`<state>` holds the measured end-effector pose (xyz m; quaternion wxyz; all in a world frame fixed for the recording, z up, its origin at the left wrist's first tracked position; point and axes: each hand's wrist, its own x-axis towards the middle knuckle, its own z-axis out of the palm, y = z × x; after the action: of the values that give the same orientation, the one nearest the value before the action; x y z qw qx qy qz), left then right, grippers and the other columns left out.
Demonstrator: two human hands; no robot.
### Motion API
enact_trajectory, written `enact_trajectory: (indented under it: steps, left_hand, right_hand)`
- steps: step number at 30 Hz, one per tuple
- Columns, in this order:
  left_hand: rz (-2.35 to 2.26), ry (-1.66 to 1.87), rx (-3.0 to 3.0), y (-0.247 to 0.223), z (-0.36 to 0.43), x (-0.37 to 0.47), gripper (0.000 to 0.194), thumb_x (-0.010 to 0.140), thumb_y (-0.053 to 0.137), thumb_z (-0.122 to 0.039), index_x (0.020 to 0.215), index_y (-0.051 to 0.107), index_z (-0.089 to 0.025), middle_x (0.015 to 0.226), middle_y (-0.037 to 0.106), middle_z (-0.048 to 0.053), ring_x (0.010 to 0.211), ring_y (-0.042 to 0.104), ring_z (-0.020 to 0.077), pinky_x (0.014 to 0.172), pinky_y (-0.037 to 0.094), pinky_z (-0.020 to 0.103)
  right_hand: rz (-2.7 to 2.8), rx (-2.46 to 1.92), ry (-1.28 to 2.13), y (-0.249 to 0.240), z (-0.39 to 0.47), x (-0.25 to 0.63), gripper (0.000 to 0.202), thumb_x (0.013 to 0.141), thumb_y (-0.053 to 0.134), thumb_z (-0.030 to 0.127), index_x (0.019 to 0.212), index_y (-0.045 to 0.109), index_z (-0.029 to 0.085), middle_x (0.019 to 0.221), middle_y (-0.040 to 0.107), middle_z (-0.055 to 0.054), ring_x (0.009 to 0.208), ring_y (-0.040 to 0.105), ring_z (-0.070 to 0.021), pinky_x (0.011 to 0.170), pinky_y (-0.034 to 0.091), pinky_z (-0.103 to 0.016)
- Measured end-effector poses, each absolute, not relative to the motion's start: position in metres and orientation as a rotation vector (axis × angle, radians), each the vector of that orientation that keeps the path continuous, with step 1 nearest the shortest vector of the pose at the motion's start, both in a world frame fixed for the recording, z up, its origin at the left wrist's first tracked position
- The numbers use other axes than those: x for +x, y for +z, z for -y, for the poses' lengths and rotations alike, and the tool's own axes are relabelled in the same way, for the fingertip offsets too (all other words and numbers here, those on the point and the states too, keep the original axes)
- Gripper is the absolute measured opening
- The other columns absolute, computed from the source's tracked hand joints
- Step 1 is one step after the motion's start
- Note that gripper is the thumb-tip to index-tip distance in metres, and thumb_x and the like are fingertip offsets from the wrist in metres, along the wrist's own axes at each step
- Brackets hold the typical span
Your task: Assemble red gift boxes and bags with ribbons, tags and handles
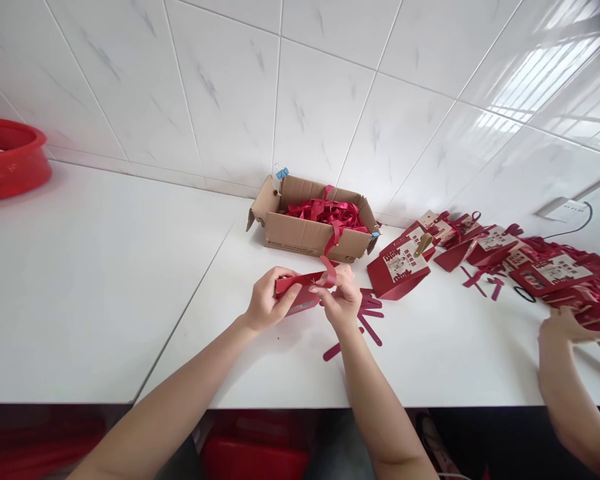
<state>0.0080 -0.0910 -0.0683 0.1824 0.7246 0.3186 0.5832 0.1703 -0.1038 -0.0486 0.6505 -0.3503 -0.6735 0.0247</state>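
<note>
One red box [306,301] sits over the table [275,373], long top edge running left to right. Left hand [273,300] grips its left end; right hand [343,297] pinches the strap [329,269], hiding the right end. A carton [305,242] stands just beyond; table stretches left toward a cut-off basin [20,170].
</note>
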Motion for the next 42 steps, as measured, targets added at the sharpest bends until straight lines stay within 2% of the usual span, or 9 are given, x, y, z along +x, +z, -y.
enact_trajectory:
  steps: [7, 12, 26, 34, 37, 42]
  left_hand:
    - [-0.761, 1.656, 2.186, -0.072, 0.092, 0.011, 0.015, 0.085, 0.058, -0.019, 0.100, 0.054, -0.019, 0.089, 0.067, 0.005, 0.078, 0.065, 0.0166, 0.070, 0.053, 0.029]
    - [-0.721, 1.695, 2.193, -0.076, 0.091, 0.013, 0.018, 0.085, 0.058, -0.017, 0.102, 0.054, -0.019, 0.090, 0.067, 0.006, 0.079, 0.065, 0.0177, 0.071, 0.053, 0.031]
    - [-0.758, 1.695, 2.193, -0.076, 0.092, 0.013, 0.016, 0.087, 0.057, -0.016, 0.102, 0.054, -0.019, 0.090, 0.067, 0.005, 0.078, 0.064, 0.0166, 0.069, 0.052, 0.030]
    - [-0.769, 1.689, 2.191, -0.077, 0.091, 0.011, 0.017, 0.087, 0.057, -0.017, 0.103, 0.054, -0.020, 0.091, 0.067, 0.005, 0.079, 0.064, 0.0167, 0.071, 0.053, 0.030]
    - [-0.817, 1.674, 2.181, -0.078, 0.090, 0.010, 0.016, 0.087, 0.057, -0.019, 0.102, 0.053, -0.021, 0.090, 0.067, 0.004, 0.078, 0.065, 0.0159, 0.070, 0.054, 0.028]
    - [-0.960, 1.749, 2.226, -0.079, 0.078, 0.009, 0.023, 0.090, 0.056, -0.023, 0.112, 0.050, -0.021, 0.094, 0.065, 0.005, 0.082, 0.065, 0.0156, 0.072, 0.055, 0.028]
  right_hand:
    - [1.564, -0.760, -0.094, -0.049, 0.103, 0.173, 0.019, 0.083, 0.068, 0.035, 0.070, 0.063, 0.023, 0.063, 0.066, 0.002, 0.061, 0.052, -0.0149, 0.068, 0.037, -0.035]
    - [1.586, -0.739, -0.185, -0.046, 0.105, 0.171, 0.016, 0.085, 0.067, 0.028, 0.070, 0.062, 0.023, 0.063, 0.067, 0.003, 0.060, 0.052, -0.0140, 0.068, 0.034, -0.033]
    - [1.676, -0.829, -0.281, -0.047, 0.104, 0.175, 0.020, 0.087, 0.064, 0.034, 0.072, 0.060, 0.021, 0.064, 0.066, 0.002, 0.059, 0.054, -0.0131, 0.067, 0.035, -0.032]
    - [1.589, -0.791, -0.318, -0.048, 0.103, 0.175, 0.011, 0.083, 0.069, 0.024, 0.074, 0.063, 0.022, 0.069, 0.071, 0.002, 0.063, 0.059, -0.0147, 0.067, 0.036, -0.033]
    - [1.517, -0.777, -0.250, -0.051, 0.102, 0.177, 0.010, 0.080, 0.071, 0.020, 0.073, 0.065, 0.024, 0.073, 0.072, 0.001, 0.067, 0.061, -0.0163, 0.069, 0.040, -0.035]
    - [1.378, -0.793, 0.208, -0.054, 0.102, 0.183, 0.007, 0.078, 0.072, 0.025, 0.074, 0.066, 0.023, 0.070, 0.070, 0.000, 0.070, 0.066, -0.0188, 0.068, 0.053, -0.037]
